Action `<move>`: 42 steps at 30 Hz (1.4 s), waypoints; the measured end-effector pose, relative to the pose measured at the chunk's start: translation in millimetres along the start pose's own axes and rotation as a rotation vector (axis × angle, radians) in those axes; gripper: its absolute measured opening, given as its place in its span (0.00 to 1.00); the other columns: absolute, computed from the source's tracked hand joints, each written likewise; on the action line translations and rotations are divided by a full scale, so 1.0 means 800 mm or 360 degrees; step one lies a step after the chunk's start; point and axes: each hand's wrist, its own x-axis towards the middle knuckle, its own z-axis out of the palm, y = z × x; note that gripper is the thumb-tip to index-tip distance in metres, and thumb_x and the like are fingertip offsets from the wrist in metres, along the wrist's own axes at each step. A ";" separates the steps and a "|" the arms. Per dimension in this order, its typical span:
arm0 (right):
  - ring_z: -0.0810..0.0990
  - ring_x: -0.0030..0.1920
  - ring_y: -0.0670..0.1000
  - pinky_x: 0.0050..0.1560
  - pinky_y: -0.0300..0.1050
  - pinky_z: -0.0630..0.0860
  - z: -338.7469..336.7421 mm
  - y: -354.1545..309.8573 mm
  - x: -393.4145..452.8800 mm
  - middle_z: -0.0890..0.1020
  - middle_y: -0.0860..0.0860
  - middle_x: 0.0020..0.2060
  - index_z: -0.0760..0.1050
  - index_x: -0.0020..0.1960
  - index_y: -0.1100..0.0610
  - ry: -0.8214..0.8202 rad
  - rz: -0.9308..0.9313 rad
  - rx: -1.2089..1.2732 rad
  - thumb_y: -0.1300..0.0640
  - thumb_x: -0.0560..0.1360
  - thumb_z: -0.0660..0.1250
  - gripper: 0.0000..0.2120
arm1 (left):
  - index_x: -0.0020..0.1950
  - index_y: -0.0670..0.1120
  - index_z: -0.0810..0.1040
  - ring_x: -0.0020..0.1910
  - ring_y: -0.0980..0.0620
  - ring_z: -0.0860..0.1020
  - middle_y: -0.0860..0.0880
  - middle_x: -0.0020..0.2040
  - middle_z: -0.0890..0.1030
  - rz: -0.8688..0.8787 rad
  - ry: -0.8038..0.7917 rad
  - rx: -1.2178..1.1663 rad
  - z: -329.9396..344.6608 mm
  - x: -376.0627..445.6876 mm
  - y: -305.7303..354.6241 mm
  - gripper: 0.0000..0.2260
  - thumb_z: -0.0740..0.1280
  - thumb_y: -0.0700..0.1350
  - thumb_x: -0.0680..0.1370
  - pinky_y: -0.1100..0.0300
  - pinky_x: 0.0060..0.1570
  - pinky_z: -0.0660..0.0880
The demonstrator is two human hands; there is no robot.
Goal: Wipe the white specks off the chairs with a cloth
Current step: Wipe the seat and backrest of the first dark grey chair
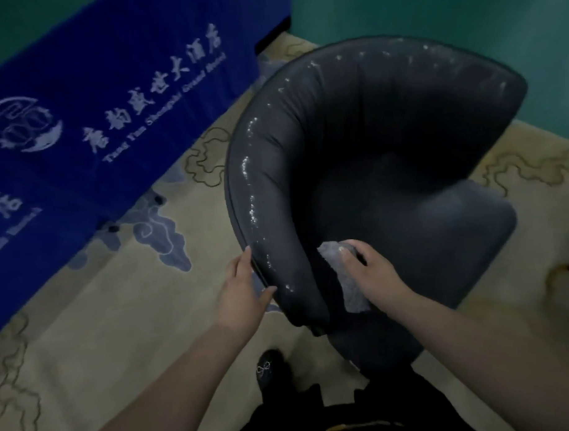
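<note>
A big, round, dark grey chair (388,166) with a smooth, shiny cover stands on a cream carpet (103,318) with blue and brown cloud shapes. Its back curves around like a tub. Lots of little white specks (252,197) sit along the top of the curved edge, mostly down the left side and across the far top.

The right hand (372,270) is inside the chair, near the close end of the left side. It presses a small, fuzzy, light grey cloth (350,277) against the inner wall. The fingers bend over the cloth and hold it there, and part of the cloth hangs out below the hand.

The left hand (247,290) is on the outside of the same edge. Its fingers are straight and flat, and they touch the chair's rim. It is not gripping anything.

On the left, a bright blue cloth banner (111,102) with white letters and a round white logo hangs down to the carpet. Behind the chair is a green wall (463,12). At the bottom, a black shoe (270,367) shows.
</note>
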 end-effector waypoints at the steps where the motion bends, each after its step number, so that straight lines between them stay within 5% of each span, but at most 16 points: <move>1: 0.76 0.48 0.34 0.41 0.26 0.70 0.012 -0.001 -0.005 0.78 0.42 0.56 0.73 0.62 0.46 0.0039 0.0009 0.0017 0.46 0.78 0.62 0.13 | 0.78 0.49 0.55 0.63 0.50 0.73 0.50 0.71 0.64 0.0056 -0.0049 0.0006 -0.003 0.005 -0.005 0.40 0.73 0.51 0.72 0.55 0.60 0.73; 6: 0.71 0.60 0.39 0.54 0.28 0.67 0.064 -0.002 -0.028 0.70 0.39 0.61 0.64 0.73 0.49 0.0195 0.0065 0.0091 0.51 0.76 0.68 0.27 | 0.78 0.45 0.56 0.62 0.50 0.72 0.50 0.69 0.63 0.0276 -0.0246 0.0038 -0.018 0.024 -0.026 0.41 0.74 0.52 0.72 0.56 0.62 0.71; 9: 0.79 0.51 0.36 0.45 0.24 0.72 0.086 -0.004 -0.040 0.81 0.34 0.48 0.75 0.55 0.41 0.0304 -0.0031 0.0121 0.54 0.75 0.70 0.12 | 0.78 0.45 0.55 0.61 0.51 0.72 0.50 0.68 0.63 0.0315 -0.0282 0.0032 -0.023 0.033 -0.031 0.41 0.74 0.52 0.72 0.58 0.59 0.72; 11: 0.79 0.47 0.35 0.42 0.25 0.72 0.099 -0.003 -0.042 0.81 0.37 0.45 0.74 0.47 0.35 0.0361 -0.0115 0.0057 0.52 0.74 0.70 0.11 | 0.78 0.46 0.55 0.61 0.51 0.72 0.51 0.68 0.63 0.0299 -0.0283 -0.0009 -0.022 0.034 -0.034 0.41 0.74 0.52 0.72 0.57 0.58 0.73; 16: 0.76 0.47 0.39 0.48 0.32 0.72 0.134 0.027 -0.026 0.72 0.42 0.47 0.75 0.54 0.41 0.0320 -0.0258 -0.0212 0.47 0.71 0.71 0.13 | 0.78 0.47 0.55 0.70 0.54 0.63 0.50 0.72 0.58 0.0329 -0.0178 -0.0078 -0.007 0.034 -0.042 0.42 0.75 0.52 0.71 0.67 0.62 0.62; 19: 0.76 0.46 0.42 0.47 0.30 0.71 0.145 0.045 -0.010 0.71 0.44 0.46 0.78 0.56 0.44 0.0287 -0.0399 -0.0331 0.53 0.71 0.73 0.14 | 0.79 0.50 0.51 0.75 0.53 0.57 0.52 0.77 0.49 0.0285 -0.0199 -0.0110 0.001 0.035 -0.044 0.44 0.75 0.50 0.71 0.63 0.67 0.61; 22: 0.77 0.46 0.39 0.45 0.26 0.71 0.142 0.046 0.006 0.73 0.43 0.46 0.79 0.50 0.38 0.0374 -0.0279 -0.0125 0.52 0.72 0.72 0.10 | 0.79 0.50 0.50 0.74 0.50 0.60 0.53 0.78 0.48 0.0241 -0.0250 -0.0173 0.001 0.036 -0.040 0.46 0.76 0.49 0.70 0.52 0.70 0.66; 26: 0.77 0.43 0.36 0.41 0.25 0.70 0.136 0.044 0.005 0.74 0.44 0.45 0.76 0.39 0.34 0.0493 -0.0203 0.0017 0.47 0.69 0.70 0.07 | 0.79 0.50 0.51 0.74 0.50 0.61 0.53 0.78 0.48 0.0221 -0.0276 -0.0255 -0.002 0.036 -0.040 0.46 0.77 0.47 0.69 0.51 0.70 0.65; 32: 0.75 0.44 0.33 0.43 0.21 0.67 0.139 0.043 0.023 0.72 0.46 0.47 0.78 0.54 0.40 0.0470 -0.0186 0.0030 0.56 0.73 0.71 0.14 | 0.78 0.54 0.49 0.74 0.50 0.62 0.57 0.79 0.44 0.0132 -0.0296 -0.0338 -0.004 0.050 -0.040 0.48 0.78 0.49 0.68 0.50 0.70 0.66; 35: 0.74 0.48 0.32 0.46 0.20 0.66 0.131 0.040 0.017 0.73 0.43 0.48 0.74 0.62 0.40 0.0482 -0.0271 -0.0017 0.52 0.74 0.68 0.18 | 0.78 0.55 0.48 0.73 0.51 0.63 0.57 0.79 0.44 0.0131 -0.0322 -0.0323 -0.006 0.052 -0.041 0.49 0.78 0.50 0.67 0.51 0.69 0.68; 38: 0.76 0.49 0.41 0.49 0.26 0.69 0.140 0.045 0.000 0.72 0.43 0.48 0.75 0.64 0.41 0.0387 -0.0516 -0.0144 0.46 0.73 0.66 0.19 | 0.78 0.55 0.48 0.73 0.51 0.64 0.57 0.79 0.44 0.0159 -0.0319 -0.0345 -0.006 0.051 -0.042 0.49 0.78 0.49 0.68 0.51 0.68 0.68; 42: 0.77 0.48 0.42 0.48 0.26 0.70 0.150 0.039 0.022 0.72 0.43 0.46 0.80 0.58 0.48 0.0495 -0.0447 -0.0103 0.54 0.74 0.72 0.14 | 0.78 0.55 0.50 0.69 0.53 0.68 0.57 0.79 0.46 0.0146 -0.0290 -0.0341 -0.008 0.050 -0.041 0.48 0.78 0.49 0.67 0.54 0.66 0.70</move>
